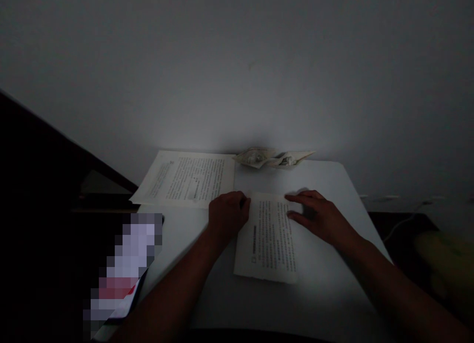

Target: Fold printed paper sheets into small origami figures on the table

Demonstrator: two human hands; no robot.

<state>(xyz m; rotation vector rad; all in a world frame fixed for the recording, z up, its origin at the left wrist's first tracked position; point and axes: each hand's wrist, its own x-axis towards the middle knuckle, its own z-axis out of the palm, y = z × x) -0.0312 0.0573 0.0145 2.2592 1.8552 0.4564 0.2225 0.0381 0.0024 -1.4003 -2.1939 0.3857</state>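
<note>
Seen from the head camera, the left hand (228, 214) is curled at the far left edge of a printed sheet (272, 239), which lies on the desk (329, 177); I can't tell whether its fingers pinch the paper. The right hand (318, 212) is spread, thumb and forefinger apart, tips at the sheet's right edge. Both forearms slant inward, cut off below. Shadow swallows the far left.
</note>
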